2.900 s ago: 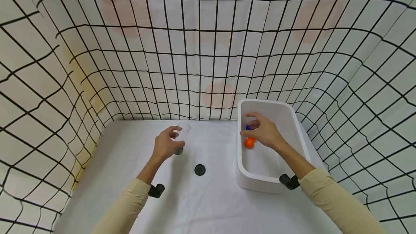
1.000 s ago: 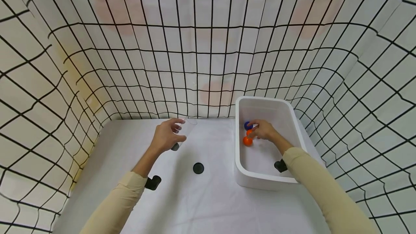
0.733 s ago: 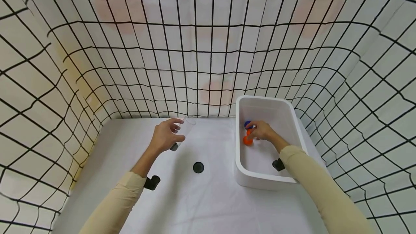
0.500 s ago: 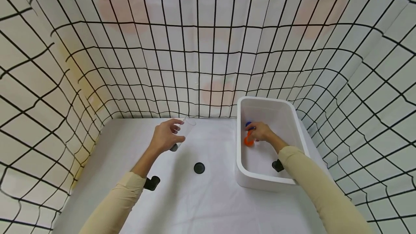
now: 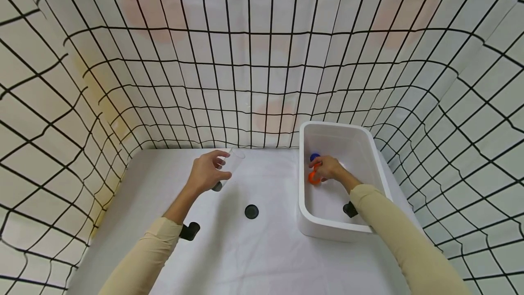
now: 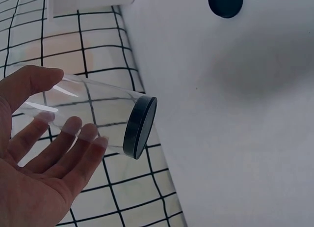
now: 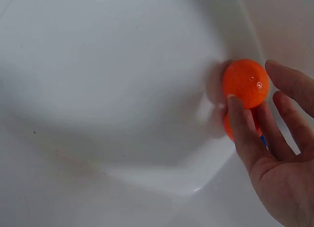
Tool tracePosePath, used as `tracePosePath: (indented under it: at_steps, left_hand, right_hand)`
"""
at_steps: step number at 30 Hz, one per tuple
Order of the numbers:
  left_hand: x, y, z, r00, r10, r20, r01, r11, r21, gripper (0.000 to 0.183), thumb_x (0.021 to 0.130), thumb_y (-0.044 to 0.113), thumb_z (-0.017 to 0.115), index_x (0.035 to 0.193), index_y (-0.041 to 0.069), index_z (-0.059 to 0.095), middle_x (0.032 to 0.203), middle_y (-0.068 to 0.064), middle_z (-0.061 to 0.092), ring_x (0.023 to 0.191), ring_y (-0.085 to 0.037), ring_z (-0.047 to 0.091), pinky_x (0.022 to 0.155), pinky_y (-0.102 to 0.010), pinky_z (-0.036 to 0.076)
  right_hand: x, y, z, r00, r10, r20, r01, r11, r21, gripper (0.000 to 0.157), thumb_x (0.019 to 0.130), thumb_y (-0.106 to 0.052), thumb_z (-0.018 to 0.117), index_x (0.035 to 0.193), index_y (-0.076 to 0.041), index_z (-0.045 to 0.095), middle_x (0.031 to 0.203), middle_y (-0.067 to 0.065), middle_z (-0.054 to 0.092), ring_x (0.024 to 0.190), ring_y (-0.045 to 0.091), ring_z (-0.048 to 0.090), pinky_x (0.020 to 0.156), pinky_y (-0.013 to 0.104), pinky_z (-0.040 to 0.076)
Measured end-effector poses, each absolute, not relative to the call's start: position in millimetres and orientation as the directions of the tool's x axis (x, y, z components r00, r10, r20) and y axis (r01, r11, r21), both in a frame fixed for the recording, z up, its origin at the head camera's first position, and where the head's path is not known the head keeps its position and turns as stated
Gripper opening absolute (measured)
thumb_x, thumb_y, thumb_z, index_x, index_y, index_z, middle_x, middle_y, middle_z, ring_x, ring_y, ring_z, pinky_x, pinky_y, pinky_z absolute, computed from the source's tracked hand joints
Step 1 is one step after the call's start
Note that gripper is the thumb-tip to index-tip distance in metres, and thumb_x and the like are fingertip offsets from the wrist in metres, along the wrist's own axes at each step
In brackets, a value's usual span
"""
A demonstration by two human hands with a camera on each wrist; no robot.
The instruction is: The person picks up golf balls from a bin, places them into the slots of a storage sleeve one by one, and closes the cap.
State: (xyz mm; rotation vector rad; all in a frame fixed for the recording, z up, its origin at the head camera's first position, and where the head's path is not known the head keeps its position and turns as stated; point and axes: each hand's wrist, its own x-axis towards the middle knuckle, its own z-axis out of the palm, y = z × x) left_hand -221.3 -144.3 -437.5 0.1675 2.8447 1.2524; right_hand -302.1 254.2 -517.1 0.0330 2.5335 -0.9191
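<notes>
My left hand (image 5: 206, 171) holds a clear plastic tube (image 5: 234, 160) tilted above the white table, between thumb and fingers. In the left wrist view the tube's dark base (image 6: 141, 127) points toward the table. My right hand (image 5: 329, 167) is down inside the white bin (image 5: 345, 181). Its digits are curled about an orange ball (image 7: 245, 83), with one fingertip over the ball's near side. A second orange ball (image 7: 230, 127) is partly hidden behind the fingers. A blue ball (image 5: 314, 157) lies just beyond the hand.
A round black lid (image 5: 251, 211) lies flat on the table (image 5: 262, 258) between the tube and the bin. Black netting (image 5: 270, 65) in front of pale sheeting encloses the back and sides. The bin's raised rim (image 5: 301, 185) surrounds my right hand.
My right hand has lowered into the bin and its fingers have drawn in about the orange ball. The left hand has tipped the tube further and holds it still.
</notes>
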Motion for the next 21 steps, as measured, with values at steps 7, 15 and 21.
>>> tracePosePath:
  at_steps: [7, 15, 21]
  left_hand:
    - [-221, -147, -437, -0.995, 0.104, 0.003, 0.073, 0.676, 0.734, 0.05, 0.081, 0.015, 0.08, 0.129, 0.011, 0.067, 0.113, -0.017, 0.073, 0.106, -0.034, 0.067, 0.077, -0.04, 0.06]
    - [-221, -153, -437, -0.995, 0.097, 0.004, 0.07, 0.682, 0.728, 0.05, 0.08, 0.016, 0.079, 0.129, 0.011, 0.067, 0.112, -0.017, 0.073, 0.105, -0.034, 0.067, 0.075, -0.039, 0.06]
    - [-220, -156, -438, -0.995, 0.1, 0.012, 0.077, 0.683, 0.726, 0.05, 0.08, 0.016, 0.079, 0.128, 0.009, 0.067, 0.112, -0.018, 0.073, 0.105, -0.035, 0.067, 0.076, -0.04, 0.059]
  right_hand:
    - [-301, 253, -519, -0.891, -0.13, -0.436, 0.19, 0.765, -0.616, 0.048, 0.078, -0.002, 0.077, 0.125, -0.002, 0.068, 0.118, 0.02, 0.062, 0.092, 0.026, 0.065, 0.074, 0.031, 0.061]
    - [-300, 247, -523, -0.892, -0.152, -0.425, 0.158, 0.777, -0.609, 0.051, 0.073, 0.001, 0.077, 0.123, -0.003, 0.069, 0.119, 0.021, 0.065, 0.087, 0.025, 0.067, 0.081, 0.039, 0.061]
    - [-299, 244, -525, -0.892, -0.151, -0.427, 0.147, 0.795, -0.588, 0.053, 0.07, -0.001, 0.077, 0.122, -0.004, 0.069, 0.116, 0.02, 0.066, 0.086, 0.026, 0.067, 0.083, 0.042, 0.061]
